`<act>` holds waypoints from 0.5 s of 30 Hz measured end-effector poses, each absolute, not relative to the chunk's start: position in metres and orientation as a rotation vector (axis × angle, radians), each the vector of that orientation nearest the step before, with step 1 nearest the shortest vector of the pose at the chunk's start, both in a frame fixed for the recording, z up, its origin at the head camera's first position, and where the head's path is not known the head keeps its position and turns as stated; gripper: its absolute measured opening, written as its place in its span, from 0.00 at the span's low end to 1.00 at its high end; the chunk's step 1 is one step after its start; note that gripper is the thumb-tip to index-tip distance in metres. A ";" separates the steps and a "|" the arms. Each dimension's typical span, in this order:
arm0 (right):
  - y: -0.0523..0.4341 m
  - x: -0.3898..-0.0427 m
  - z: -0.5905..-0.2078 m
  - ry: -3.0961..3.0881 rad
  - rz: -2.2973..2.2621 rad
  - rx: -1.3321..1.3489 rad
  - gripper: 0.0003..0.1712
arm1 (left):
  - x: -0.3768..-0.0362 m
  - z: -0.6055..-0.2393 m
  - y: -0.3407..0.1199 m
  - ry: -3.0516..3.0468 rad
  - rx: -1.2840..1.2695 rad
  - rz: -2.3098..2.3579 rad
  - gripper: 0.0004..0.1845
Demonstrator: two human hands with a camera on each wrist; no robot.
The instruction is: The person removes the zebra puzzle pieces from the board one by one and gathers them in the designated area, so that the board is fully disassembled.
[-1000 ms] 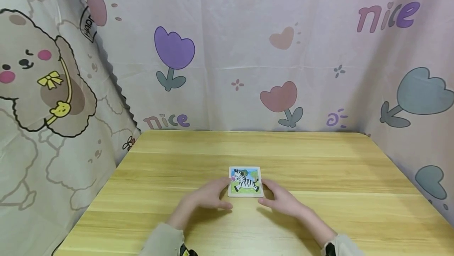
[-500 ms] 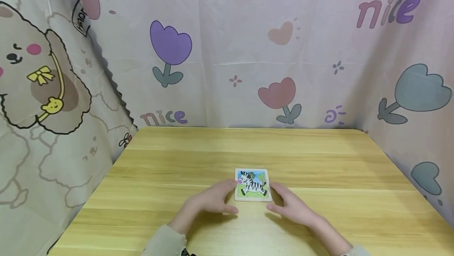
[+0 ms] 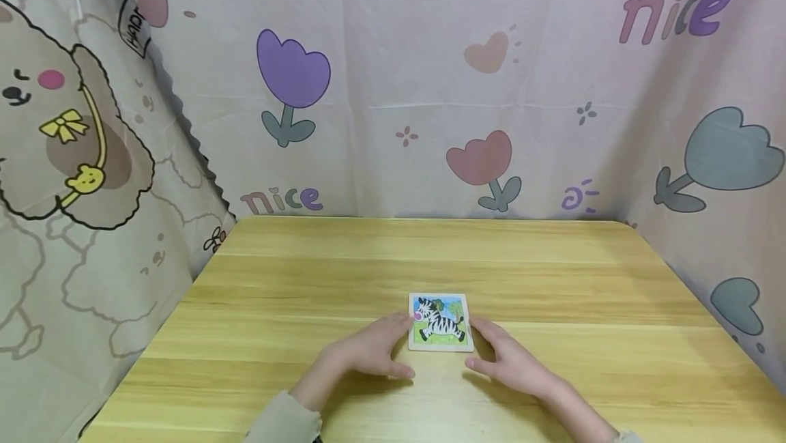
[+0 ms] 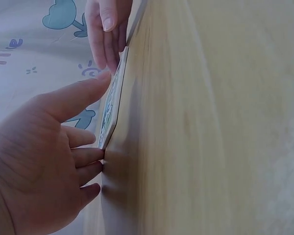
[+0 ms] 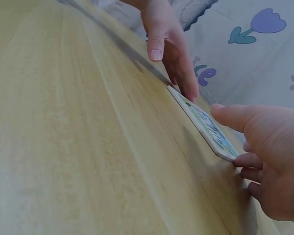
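At the near side, the left wrist is edged by a pale sleeve (image 3: 284, 420). The left hand (image 3: 376, 348) and the right hand (image 3: 511, 359) are both spread wide, each thumb held apart from the fingers; nothing is gripped. Between them, a square zebra picture tile (image 3: 439, 323) is laid flat, its left and right edges met by the fingertips. The tile is supported by a wooden table (image 3: 319, 279), whose far edge is backed by a pale curtain (image 3: 393, 40), printed with tulips, hearts and the word "nice".
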State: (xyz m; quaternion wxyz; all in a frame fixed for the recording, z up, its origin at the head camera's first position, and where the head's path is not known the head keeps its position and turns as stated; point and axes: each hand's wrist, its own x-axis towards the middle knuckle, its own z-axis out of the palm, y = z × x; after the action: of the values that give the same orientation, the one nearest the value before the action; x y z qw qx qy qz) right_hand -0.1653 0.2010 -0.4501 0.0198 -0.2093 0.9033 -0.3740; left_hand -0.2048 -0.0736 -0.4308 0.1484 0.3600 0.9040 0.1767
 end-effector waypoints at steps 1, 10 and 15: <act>0.201 -0.166 -0.450 2.810 -1.154 -0.643 0.43 | -0.204 -0.430 -0.074 2.600 1.038 0.502 0.51; 0.199 -0.181 -0.444 2.890 -1.136 -0.631 0.38 | -0.196 -0.428 -0.074 2.659 1.079 0.348 0.50; 0.191 -0.196 -0.439 2.882 -1.157 -0.617 0.37 | -0.190 -0.427 -0.073 2.695 1.166 0.160 0.48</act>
State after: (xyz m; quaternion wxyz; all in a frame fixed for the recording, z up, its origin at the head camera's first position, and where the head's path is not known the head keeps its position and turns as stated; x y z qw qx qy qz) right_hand -0.1959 0.1912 -0.4393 -0.0123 -0.1948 0.9102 -0.3653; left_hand -0.1904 -0.0734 -0.4274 0.1000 0.3946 0.9118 0.0540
